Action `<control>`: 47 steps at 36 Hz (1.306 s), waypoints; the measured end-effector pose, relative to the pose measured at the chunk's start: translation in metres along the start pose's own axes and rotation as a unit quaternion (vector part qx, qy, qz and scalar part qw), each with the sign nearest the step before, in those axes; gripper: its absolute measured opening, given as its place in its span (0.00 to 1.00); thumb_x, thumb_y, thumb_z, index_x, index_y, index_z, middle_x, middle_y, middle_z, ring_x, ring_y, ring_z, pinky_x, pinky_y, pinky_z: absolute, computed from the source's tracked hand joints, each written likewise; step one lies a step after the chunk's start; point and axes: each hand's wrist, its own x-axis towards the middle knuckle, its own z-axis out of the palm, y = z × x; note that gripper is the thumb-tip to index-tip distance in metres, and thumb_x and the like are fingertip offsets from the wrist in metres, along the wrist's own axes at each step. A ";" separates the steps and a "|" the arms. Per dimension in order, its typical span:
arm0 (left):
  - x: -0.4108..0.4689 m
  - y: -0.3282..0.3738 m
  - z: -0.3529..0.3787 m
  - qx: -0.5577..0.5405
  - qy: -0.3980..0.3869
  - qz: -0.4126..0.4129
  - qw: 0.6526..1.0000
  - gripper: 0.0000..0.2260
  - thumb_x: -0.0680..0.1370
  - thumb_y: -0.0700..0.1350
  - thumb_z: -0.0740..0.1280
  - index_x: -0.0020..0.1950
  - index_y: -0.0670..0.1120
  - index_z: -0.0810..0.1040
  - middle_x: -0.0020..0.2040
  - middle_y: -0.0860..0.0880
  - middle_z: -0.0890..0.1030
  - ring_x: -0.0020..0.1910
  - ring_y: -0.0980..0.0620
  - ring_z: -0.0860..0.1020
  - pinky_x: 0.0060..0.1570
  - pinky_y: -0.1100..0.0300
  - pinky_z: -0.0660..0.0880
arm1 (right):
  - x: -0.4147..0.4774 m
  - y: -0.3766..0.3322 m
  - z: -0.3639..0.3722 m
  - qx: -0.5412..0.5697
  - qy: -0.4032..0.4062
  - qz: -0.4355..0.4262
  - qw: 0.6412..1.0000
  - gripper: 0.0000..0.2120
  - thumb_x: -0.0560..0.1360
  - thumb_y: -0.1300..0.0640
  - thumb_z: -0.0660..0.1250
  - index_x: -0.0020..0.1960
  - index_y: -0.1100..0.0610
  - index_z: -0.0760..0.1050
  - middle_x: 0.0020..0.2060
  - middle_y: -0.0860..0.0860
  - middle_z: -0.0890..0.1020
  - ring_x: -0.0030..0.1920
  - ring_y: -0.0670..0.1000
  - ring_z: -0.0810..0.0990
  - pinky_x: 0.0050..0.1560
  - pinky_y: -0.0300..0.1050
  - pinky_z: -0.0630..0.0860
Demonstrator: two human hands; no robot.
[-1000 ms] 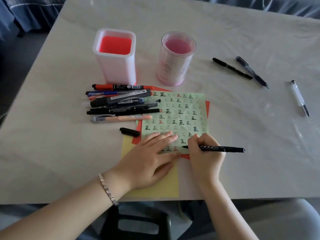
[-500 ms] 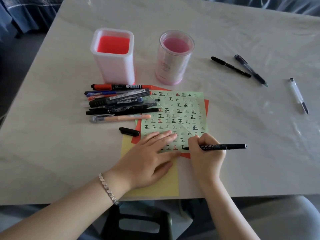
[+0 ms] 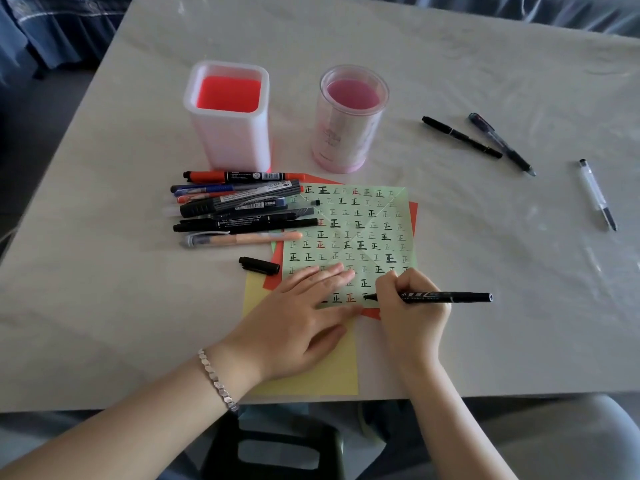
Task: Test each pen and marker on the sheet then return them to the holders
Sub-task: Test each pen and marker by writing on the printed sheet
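Note:
A green sheet point(image 3: 367, 230) covered in rows of written marks lies on red and yellow paper. My right hand point(image 3: 410, 313) grips a black marker point(image 3: 446, 297), its tip touching the sheet's bottom row. My left hand point(image 3: 298, 323) presses flat on the sheet's lower left, fingers straight. The marker's black cap point(image 3: 259, 265) lies just left of the sheet. A pile of several pens and markers point(image 3: 239, 209) lies to the sheet's upper left. Behind stand a square white holder point(image 3: 228, 133) with a red floor and a round clear pink holder point(image 3: 348, 133).
Two dark pens point(image 3: 481, 140) lie crossed at the right back of the table, and a clear pen point(image 3: 597, 194) lies further right. The table's near edge point(image 3: 485, 394) runs just under my wrists. A black stool point(image 3: 277, 452) stands below.
The marker's rear end has swung slightly upward while its tip stays at the bottom row. My left hand has held still on the sheet.

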 end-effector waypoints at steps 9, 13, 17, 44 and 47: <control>0.000 0.000 0.001 -0.002 0.010 0.004 1.000 0.15 0.79 0.49 0.56 0.61 0.51 0.78 0.69 0.44 0.71 0.70 0.46 0.64 0.69 0.51 0.58 | 0.000 0.002 -0.002 0.009 0.011 0.022 1.000 0.19 0.68 0.69 0.65 0.24 0.58 0.61 0.21 0.50 0.65 0.24 0.45 0.62 0.26 0.31 0.60; 0.000 -0.001 0.002 -0.004 0.008 0.004 1.000 0.15 0.80 0.50 0.56 0.61 0.51 0.79 0.69 0.45 0.70 0.71 0.46 0.65 0.69 0.50 0.59 | -0.001 0.000 -0.001 -0.005 -0.014 0.003 1.000 0.15 0.65 0.63 0.63 0.24 0.57 0.60 0.21 0.49 0.65 0.23 0.44 0.62 0.26 0.31 0.59; 0.000 -0.001 0.002 -0.006 0.008 0.003 1.000 0.15 0.80 0.50 0.56 0.61 0.51 0.78 0.69 0.45 0.70 0.71 0.46 0.64 0.70 0.51 0.58 | -0.001 -0.001 -0.001 -0.012 -0.011 0.000 1.000 0.16 0.65 0.63 0.62 0.23 0.59 0.59 0.21 0.50 0.64 0.23 0.45 0.61 0.25 0.32 0.58; -0.025 -0.034 -0.034 0.145 0.153 -0.203 0.956 0.10 0.68 0.37 0.74 0.47 0.41 0.81 0.53 0.44 0.78 0.52 0.47 0.68 0.50 0.46 0.70 | 0.017 -0.026 -0.045 0.061 -0.020 0.115 0.991 0.14 0.74 0.56 0.66 0.34 0.63 0.71 0.19 0.46 0.73 0.21 0.42 0.69 0.25 0.31 0.67; -0.026 -0.032 -0.036 0.142 0.160 -0.204 0.955 0.08 0.67 0.38 0.74 0.45 0.41 0.81 0.51 0.44 0.78 0.51 0.47 0.68 0.51 0.52 0.65 | 0.015 -0.036 -0.048 0.137 -0.039 0.152 0.978 0.15 0.78 0.55 0.59 0.37 0.62 0.74 0.24 0.50 0.80 0.24 0.46 0.74 0.27 0.35 0.73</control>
